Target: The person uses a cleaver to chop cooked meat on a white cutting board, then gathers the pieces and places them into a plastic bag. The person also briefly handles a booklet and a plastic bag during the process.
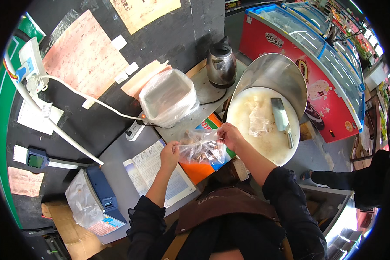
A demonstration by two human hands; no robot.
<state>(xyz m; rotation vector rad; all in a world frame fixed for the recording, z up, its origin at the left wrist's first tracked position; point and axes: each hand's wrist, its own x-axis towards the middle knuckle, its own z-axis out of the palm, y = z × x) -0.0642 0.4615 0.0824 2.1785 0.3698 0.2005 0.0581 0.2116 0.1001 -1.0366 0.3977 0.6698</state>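
Note:
A clear plastic bag (203,148) with brownish contents hangs between my two hands, gathered at its neck. My left hand (169,156) pinches one side of the gathered plastic. On the other side, my right hand (230,136) grips the opposite end. What the bag holds is blurred by the creased film. Beneath it lies an orange, green and blue printed packet or board (195,170). Right of my right hand is a round white chopping board (240,126), with a cleaver (280,113) and a crumpled clear plastic bag (259,121) on it.
A curved metal guard (273,73) rises behind the board. An electric kettle (221,65) and a plastic-lined container (169,94) stand at the back. An open notebook (159,172), a power strip (136,130) and a weighing scale (100,191) are leftward. A person's dark-clothed leg (337,182) shows right, near red freezers (298,71).

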